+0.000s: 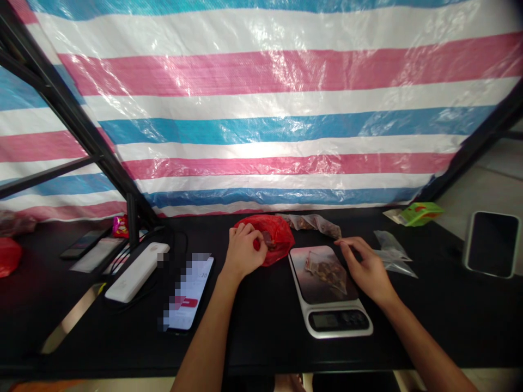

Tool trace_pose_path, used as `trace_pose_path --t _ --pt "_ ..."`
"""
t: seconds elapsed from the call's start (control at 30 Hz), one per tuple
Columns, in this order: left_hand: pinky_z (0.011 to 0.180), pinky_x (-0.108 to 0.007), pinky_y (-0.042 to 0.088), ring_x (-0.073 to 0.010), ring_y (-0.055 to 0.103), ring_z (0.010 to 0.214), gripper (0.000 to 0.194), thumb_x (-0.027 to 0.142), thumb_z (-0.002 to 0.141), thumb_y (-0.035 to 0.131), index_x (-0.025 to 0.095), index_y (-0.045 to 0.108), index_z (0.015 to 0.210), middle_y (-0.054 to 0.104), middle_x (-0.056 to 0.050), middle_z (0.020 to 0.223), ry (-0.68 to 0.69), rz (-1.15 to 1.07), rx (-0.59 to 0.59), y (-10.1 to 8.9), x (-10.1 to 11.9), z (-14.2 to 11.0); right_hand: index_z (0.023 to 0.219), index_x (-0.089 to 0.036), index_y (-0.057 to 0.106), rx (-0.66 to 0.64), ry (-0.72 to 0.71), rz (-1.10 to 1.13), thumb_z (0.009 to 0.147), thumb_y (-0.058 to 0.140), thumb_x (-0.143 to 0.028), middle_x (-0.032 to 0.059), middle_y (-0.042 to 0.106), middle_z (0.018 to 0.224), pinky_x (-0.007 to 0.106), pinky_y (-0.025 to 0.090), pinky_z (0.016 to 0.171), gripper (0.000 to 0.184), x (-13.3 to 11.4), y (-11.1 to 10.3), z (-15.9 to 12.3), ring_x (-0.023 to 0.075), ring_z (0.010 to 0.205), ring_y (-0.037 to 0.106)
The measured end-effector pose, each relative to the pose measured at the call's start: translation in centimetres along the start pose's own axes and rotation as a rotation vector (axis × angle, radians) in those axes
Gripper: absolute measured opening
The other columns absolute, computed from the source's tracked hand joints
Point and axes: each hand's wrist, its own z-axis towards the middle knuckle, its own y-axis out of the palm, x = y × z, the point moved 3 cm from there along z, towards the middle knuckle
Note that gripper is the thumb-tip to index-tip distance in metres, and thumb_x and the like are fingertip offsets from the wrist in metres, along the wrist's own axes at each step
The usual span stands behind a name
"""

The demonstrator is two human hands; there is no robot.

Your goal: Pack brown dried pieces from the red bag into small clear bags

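Left hand [244,253]: is pressing into a crumpled red plastic bag [278,239]; its fingers are curled together, clamped on the bag beside a dark brown piece [267,238]
Right hand [365,270]: is hovering just beside a white digital kitchen scale [339,321]; its fingers are spread apart, holding nothing
On the scale: a clear plastic bag of brown pieces [327,271] is lying on the dark platform
Around: a clear packet of brown pieces [312,224] is lying behind the scale; clear plastic bags [390,253] are lying right of it; a white power bank [137,272] and a smartphone [188,291] are resting on the black desk [429,321]
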Motion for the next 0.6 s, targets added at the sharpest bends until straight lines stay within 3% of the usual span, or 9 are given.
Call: trace_pose_path --t 0.17,0.33,0.4,0.5,0.6 --pt "0.088 -0.044 0.038 -0.0272 0.058 0.101 0.01 0.019 0.09 0.061 0.023 0.069 0.086 0.067 -0.006 0.095 -0.092 -0.016 0.105 0.0 -0.6 -0.2 0.104 -0.029 0.073 -0.197 -0.037 0.057 0.103 0.058 -0.047 0.0078 0.073 0.106 0.048 0.051 0.098 0.024 -1.8 0.3 0.0 0.0295 0.108 0.065" --pt "0.089 -0.042 0.039 -0.0236 0.059 0.096 0.012 0.013 0.087 0.06 0.023 0.066 0.084 0.066 -0.005 0.093 0.014 -0.134 0.108 0.7 1.7 -0.5 0.115 -0.029 0.076 -0.502 -0.108 0.116 0.104 0.056 -0.049 0.0092 0.074 0.113 0.049 0.049 0.104 0.03 -4.3 1.3 2.5 0.0296 0.112 0.064" --pt "0.087 -0.041 0.039 -0.0233 0.059 0.094 0.013 0.013 0.087 0.058 0.023 0.066 0.083 0.066 -0.004 0.089 0.081 -0.147 0.07 1.2 2.8 -0.8 0.111 -0.029 0.079 -0.632 -0.144 0.124 0.103 0.057 -0.049 0.0077 0.074 0.105 0.045 0.051 0.099 0.031 -4.9 2.1 4.0 0.0277 0.104 0.065" --pt "0.083 -0.041 0.039 -0.0227 0.059 0.09 0.012 0.013 0.086 0.058 0.022 0.065 0.083 0.066 -0.004 0.086 0.164 -0.15 0.036 1.7 4.0 -1.0 0.089 -0.027 0.079 -0.778 -0.169 0.147 0.1 0.06 -0.053 0.0044 0.07 0.088 0.038 0.053 0.085 0.035 -5.4 3.2 6.0 0.0241 0.089 0.065" --pt "0.082 -0.04 0.04 -0.0227 0.06 0.089 0.012 0.015 0.089 0.056 0.022 0.065 0.084 0.067 -0.005 0.086 0.207 -0.169 0.02 1.7 4.6 -1.2 0.077 -0.024 0.072 -0.784 -0.164 0.199 0.1 0.059 -0.056 0.0028 0.065 0.081 0.034 0.051 0.075 0.041 -5.4 3.9 7.0 0.0217 0.081 0.061"
